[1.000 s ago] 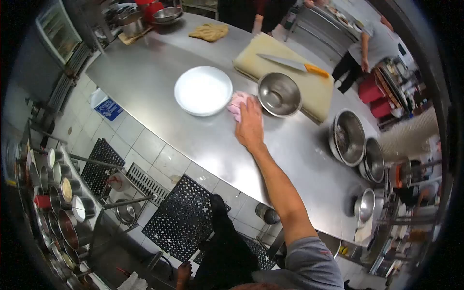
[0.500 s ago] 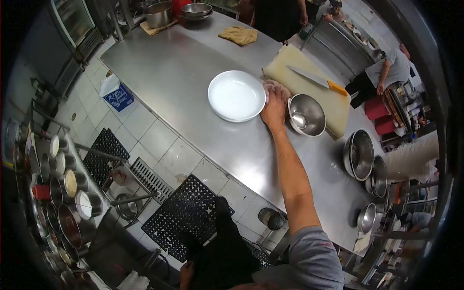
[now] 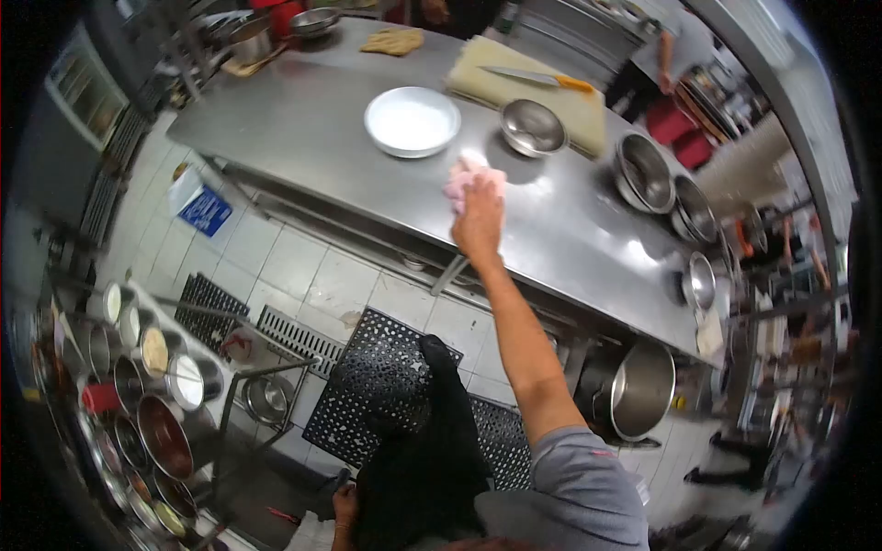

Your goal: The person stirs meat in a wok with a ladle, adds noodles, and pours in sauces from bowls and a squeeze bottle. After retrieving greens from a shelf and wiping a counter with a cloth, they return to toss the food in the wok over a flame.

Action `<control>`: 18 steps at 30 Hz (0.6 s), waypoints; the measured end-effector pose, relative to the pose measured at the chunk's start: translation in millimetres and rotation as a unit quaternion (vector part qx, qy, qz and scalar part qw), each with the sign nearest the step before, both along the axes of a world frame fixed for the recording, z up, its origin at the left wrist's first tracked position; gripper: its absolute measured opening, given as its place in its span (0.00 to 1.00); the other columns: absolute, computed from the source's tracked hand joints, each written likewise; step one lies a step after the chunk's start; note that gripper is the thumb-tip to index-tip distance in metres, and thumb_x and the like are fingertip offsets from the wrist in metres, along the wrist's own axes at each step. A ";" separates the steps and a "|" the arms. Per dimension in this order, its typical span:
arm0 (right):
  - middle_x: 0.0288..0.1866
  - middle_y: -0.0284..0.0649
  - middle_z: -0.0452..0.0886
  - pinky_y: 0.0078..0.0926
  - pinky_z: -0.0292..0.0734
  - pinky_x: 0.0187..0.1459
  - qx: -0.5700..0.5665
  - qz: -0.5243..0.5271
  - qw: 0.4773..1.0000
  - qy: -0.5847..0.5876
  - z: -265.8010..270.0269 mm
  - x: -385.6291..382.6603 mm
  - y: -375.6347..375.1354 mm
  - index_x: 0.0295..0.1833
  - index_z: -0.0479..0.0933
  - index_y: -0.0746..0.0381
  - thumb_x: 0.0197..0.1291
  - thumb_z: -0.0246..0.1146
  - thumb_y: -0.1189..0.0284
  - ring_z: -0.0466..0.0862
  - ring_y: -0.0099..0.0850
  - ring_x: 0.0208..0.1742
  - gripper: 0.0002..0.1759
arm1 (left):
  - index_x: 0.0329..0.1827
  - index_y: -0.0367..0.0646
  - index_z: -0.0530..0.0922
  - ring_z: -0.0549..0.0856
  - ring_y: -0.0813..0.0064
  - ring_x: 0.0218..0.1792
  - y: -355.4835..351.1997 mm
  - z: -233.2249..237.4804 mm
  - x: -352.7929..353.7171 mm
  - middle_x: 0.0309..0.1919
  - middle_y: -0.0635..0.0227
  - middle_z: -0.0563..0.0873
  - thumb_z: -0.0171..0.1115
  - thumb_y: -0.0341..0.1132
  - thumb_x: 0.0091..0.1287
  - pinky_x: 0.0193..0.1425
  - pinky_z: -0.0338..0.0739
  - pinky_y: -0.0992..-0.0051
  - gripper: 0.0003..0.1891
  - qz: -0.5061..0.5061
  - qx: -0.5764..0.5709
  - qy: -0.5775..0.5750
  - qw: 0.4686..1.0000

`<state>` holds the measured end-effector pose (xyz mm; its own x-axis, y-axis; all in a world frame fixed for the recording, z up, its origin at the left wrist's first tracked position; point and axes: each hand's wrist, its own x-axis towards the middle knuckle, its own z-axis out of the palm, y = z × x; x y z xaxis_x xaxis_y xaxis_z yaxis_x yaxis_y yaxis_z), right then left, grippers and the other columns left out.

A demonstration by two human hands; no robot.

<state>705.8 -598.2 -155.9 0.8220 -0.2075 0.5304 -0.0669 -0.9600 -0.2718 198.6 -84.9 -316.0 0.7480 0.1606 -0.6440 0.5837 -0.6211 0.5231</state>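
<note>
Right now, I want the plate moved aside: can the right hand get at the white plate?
Probably yes: the right hand, holding the pink cloth, lies near the white plate, with only bare steel table between them. It would need to let the cloth go.

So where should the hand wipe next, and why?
Probably slide the cloth sideways along the table front strip: the right hand presses it there on bare steel, while the plate and bowl block the way just behind.
</note>
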 end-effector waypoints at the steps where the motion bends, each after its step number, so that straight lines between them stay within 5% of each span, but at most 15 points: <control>1: 0.74 0.55 0.63 0.59 0.56 0.72 0.019 0.009 1.000 0.016 4.8 -14.1 3.6 0.63 0.72 0.68 0.54 0.62 0.76 0.59 0.58 0.76 0.28 | 0.39 0.37 0.87 0.87 0.63 0.36 11.5 -2.7 4.3 0.35 0.56 0.90 0.60 0.42 0.68 0.43 0.80 0.64 0.16 0.026 0.004 0.010 1.000; 2: 0.74 0.56 0.63 0.59 0.55 0.72 0.023 0.015 0.999 0.038 11.4 -28.9 4.6 0.64 0.71 0.68 0.54 0.63 0.75 0.59 0.58 0.76 0.29 | 0.45 0.34 0.86 0.89 0.60 0.47 20.2 7.3 15.1 0.42 0.49 0.89 0.57 0.33 0.63 0.54 0.80 0.65 0.15 0.043 -0.023 0.086 0.995; 4: 0.74 0.57 0.63 0.59 0.55 0.73 0.026 0.009 0.998 0.050 22.2 -43.0 0.2 0.64 0.71 0.68 0.54 0.63 0.74 0.59 0.58 0.76 0.29 | 0.44 0.34 0.86 0.89 0.63 0.45 18.2 19.6 32.8 0.41 0.51 0.90 0.58 0.33 0.62 0.53 0.80 0.66 0.15 -0.025 0.052 0.111 0.992; 11: 0.76 0.57 0.58 0.59 0.51 0.74 0.079 -0.107 0.988 0.082 23.1 -43.2 -58.9 0.68 0.67 0.70 0.58 0.63 0.67 0.57 0.60 0.77 0.33 | 0.43 0.32 0.86 0.88 0.70 0.37 15.6 23.8 69.8 0.34 0.55 0.90 0.61 0.33 0.60 0.46 0.81 0.70 0.14 -0.093 -0.027 0.055 0.994; 14: 0.76 0.56 0.59 0.57 0.48 0.75 0.080 -0.208 0.973 0.066 24.2 -33.1 -102.8 0.70 0.66 0.70 0.62 0.61 0.60 0.55 0.58 0.78 0.35 | 0.43 0.32 0.86 0.88 0.71 0.35 0.6 20.2 81.7 0.32 0.58 0.90 0.61 0.31 0.60 0.44 0.81 0.71 0.13 -0.062 -0.011 0.025 0.998; 16: 0.76 0.56 0.59 0.57 0.48 0.75 0.077 -0.225 0.969 0.062 25.5 -24.2 -131.1 0.69 0.66 0.70 0.62 0.62 0.59 0.55 0.57 0.77 0.36 | 0.46 0.31 0.85 0.88 0.72 0.36 -15.7 25.6 89.4 0.33 0.60 0.90 0.60 0.30 0.61 0.44 0.82 0.71 0.14 0.105 -0.097 0.067 0.987; 18: 0.75 0.55 0.60 0.57 0.49 0.75 0.075 -0.250 0.964 0.049 23.7 -13.4 -160.4 0.69 0.66 0.69 0.61 0.62 0.57 0.55 0.55 0.77 0.37 | 0.47 0.30 0.84 0.88 0.72 0.36 -11.3 8.0 87.3 0.34 0.59 0.90 0.60 0.30 0.61 0.43 0.83 0.71 0.15 0.085 -0.101 0.067 0.989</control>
<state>692.4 -758.6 -132.2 0.6442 -0.6588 0.3887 -0.5427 -0.7517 -0.3748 285.9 -96.2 -308.0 0.6261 0.1346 -0.7680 0.7441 -0.3977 0.5369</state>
